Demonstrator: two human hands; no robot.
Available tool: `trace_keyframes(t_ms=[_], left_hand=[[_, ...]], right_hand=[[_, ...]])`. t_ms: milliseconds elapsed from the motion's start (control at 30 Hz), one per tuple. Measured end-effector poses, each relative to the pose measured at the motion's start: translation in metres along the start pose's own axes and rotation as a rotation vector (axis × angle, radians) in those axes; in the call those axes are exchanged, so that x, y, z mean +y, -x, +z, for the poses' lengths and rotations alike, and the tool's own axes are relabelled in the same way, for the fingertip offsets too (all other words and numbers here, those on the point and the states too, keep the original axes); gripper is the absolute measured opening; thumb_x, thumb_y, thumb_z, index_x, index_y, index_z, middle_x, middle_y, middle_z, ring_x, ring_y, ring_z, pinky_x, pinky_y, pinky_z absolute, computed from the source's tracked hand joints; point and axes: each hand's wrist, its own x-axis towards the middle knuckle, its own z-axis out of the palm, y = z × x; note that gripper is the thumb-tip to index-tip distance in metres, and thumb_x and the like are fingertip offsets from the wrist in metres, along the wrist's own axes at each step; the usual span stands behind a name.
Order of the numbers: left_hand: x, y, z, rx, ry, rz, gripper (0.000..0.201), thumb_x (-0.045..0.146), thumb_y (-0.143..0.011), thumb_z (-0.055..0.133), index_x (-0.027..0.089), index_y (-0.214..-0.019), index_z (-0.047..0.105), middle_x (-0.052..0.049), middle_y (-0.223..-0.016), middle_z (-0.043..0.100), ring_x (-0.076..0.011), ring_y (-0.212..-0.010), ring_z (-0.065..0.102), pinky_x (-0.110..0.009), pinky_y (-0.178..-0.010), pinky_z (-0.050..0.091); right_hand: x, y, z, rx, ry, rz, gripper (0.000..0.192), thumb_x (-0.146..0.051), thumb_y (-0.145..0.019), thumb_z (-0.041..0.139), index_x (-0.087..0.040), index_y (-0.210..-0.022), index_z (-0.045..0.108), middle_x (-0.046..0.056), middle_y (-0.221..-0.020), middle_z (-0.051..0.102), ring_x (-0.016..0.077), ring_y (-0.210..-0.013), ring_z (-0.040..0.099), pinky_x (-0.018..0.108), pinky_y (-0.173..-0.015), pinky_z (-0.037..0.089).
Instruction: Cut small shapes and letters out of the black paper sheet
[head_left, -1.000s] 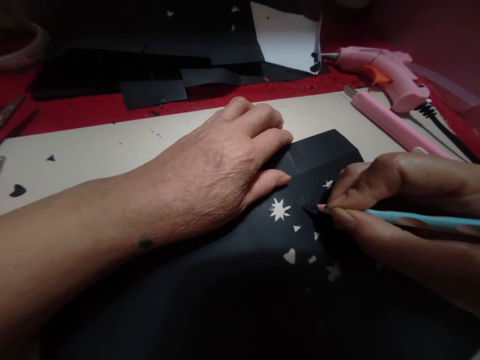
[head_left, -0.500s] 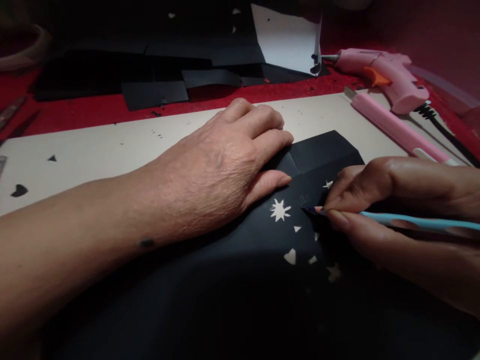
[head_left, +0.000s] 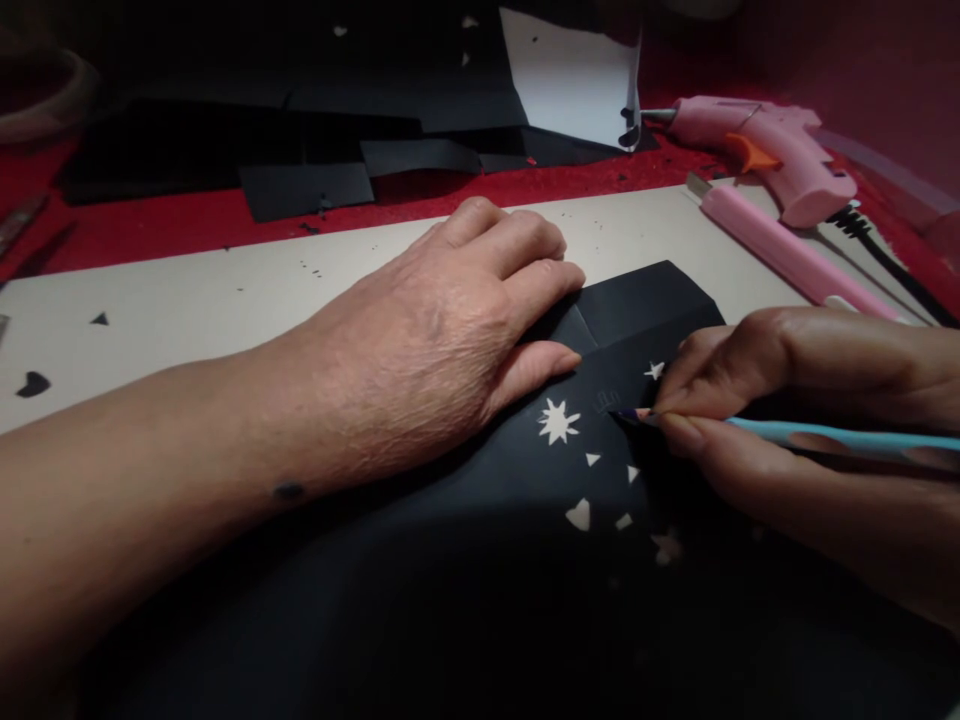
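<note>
My left hand (head_left: 465,310) lies palm down across the black card (head_left: 420,570), its fingers loosely bent over the far edge and its thumb stretched along the surface. Between the thumb and fingers of my right hand (head_left: 720,390) is a light blue pencil (head_left: 847,438) with a dark tip. That tip touches the card beside a faint small outline (head_left: 606,402). Around it the card has cut-out shapes showing pale: a many-pointed star (head_left: 559,422), a heart (head_left: 578,515), small triangles and a smaller star (head_left: 655,370). The card's near part is lost in shadow.
A pale board (head_left: 172,300) with black paper scraps lies under the card. At the right are a pink cutter (head_left: 795,245) and a pink glue gun (head_left: 765,150) with its cord. Black card pieces (head_left: 307,188) and a white sheet (head_left: 570,80) lie behind on red cloth.
The pencil tip has shifted slightly right, and the faint outline has gained strokes. My right hand has moved a little, uncovering a small triangle. My left hand stays in place.
</note>
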Motion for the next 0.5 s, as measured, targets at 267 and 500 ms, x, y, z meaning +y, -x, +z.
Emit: trace_keyframes(t_ms=[267, 500], left_hand=[[-0.002, 0.0, 0.002, 0.02, -0.014, 0.025, 0.054, 0.047, -0.109, 0.048, 0.007, -0.141, 0.066, -0.017, -0.143, 0.065, -0.0355, -0.124, 0.058, -0.051, -0.114, 0.049], [-0.002, 0.0, 0.002, 0.024, -0.033, 0.028, 0.054, 0.048, -0.111, 0.043, 0.009, -0.141, 0.066, -0.016, -0.143, 0.065, -0.0343, -0.125, 0.058, -0.05, -0.112, 0.051]], right_hand=[[0.007, -0.003, -0.002, 0.042, -0.026, 0.085, 0.033, -0.062, -0.087, 0.069, -0.032, -0.075, 0.07, 0.001, -0.055, 0.057, 0.0223, -0.058, 0.066, 0.028, -0.04, 0.045], [-0.004, -0.002, -0.001, 0.015, 0.014, -0.037, 0.018, -0.048, -0.087, 0.072, -0.033, -0.076, 0.07, -0.004, -0.075, 0.078, 0.014, -0.044, 0.064, 0.021, -0.028, 0.034]])
